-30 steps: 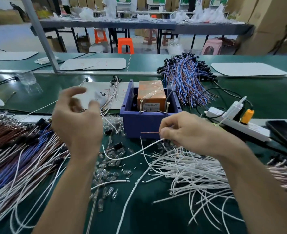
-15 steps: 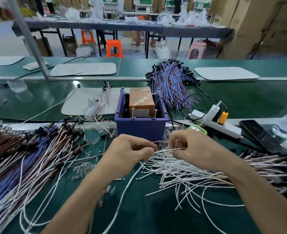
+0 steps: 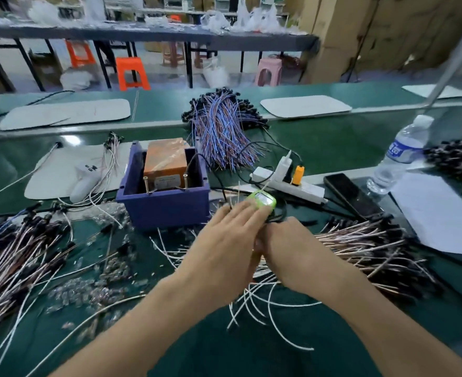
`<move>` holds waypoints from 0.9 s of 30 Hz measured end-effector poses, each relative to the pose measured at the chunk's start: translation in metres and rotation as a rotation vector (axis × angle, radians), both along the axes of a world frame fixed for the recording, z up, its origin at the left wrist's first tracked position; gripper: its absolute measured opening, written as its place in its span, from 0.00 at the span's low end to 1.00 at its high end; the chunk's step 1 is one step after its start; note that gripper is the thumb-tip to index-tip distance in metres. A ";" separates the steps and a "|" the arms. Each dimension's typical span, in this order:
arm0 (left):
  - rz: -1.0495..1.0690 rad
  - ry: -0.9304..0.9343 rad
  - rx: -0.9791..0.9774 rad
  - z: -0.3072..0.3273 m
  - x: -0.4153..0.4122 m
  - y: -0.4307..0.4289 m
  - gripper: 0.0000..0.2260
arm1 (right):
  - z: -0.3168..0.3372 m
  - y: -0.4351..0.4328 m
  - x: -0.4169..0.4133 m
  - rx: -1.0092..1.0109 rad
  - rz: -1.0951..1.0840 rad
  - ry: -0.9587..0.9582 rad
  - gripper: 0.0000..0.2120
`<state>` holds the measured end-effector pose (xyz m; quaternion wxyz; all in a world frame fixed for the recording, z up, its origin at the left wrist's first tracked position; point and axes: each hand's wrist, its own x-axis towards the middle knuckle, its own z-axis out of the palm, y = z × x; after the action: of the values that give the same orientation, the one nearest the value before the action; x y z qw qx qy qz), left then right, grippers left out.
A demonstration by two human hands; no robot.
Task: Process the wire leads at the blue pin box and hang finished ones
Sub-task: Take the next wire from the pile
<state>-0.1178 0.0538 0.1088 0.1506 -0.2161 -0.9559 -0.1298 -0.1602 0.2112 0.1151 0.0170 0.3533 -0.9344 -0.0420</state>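
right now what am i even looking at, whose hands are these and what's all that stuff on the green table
No machine here: a person works with bare hands, filmed by a camera worn on their head, looking down. The left hand reaches with straight fingers to a green gadget. The right hand is curled beside it above loose white wire leads; what it holds is hidden. Behind stands the blue pin box with an orange block inside. Wire bundles, a power strip and a water bottle are around.

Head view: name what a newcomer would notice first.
Both hands, left hand over right hand, meet at centre above loose white wire leads. Just behind-left stands the blue pin box with an orange block inside. Farther back lies a fanned bundle of blue wires.
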 end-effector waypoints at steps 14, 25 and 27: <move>0.047 -0.345 0.196 -0.024 -0.052 0.034 0.10 | -0.019 0.161 -0.020 -0.252 -0.451 0.350 0.16; 0.084 -0.354 0.433 -0.071 -0.051 0.020 0.07 | -0.073 0.196 -0.016 -0.484 -0.516 0.360 0.25; 0.136 -0.373 0.457 -0.071 -0.053 0.011 0.05 | -0.071 0.193 -0.015 -0.551 -0.506 0.320 0.26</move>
<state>-0.1705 0.0653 0.0381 0.0254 -0.0846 -0.9254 -0.3686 -0.1754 0.4041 0.0437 0.2453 0.0834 -0.9537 0.1525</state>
